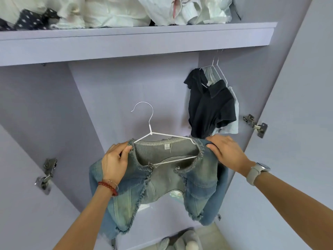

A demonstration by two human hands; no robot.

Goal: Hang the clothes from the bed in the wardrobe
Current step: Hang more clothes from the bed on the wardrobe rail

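A cropped, frayed denim jacket point(158, 181) hangs on a white wire hanger point(149, 127), held up in front of the open lilac wardrobe point(126, 91). My left hand point(115, 161) pinches the jacket's left shoulder at the collar. My right hand point(225, 150) grips the right shoulder over the hanger's end. The hanger's hook points up and is free, well below the rail. At the upper right, a black polo shirt point(210, 105) and a pale garment point(232, 123) hang on white hangers under the shelf.
A shelf point(137, 40) above holds white bags and folded cloth. Door hinges point(255, 125) stick out at right, and another hinge point(46, 175) at left. Grey soft items point(180, 240) lie on the floor below.
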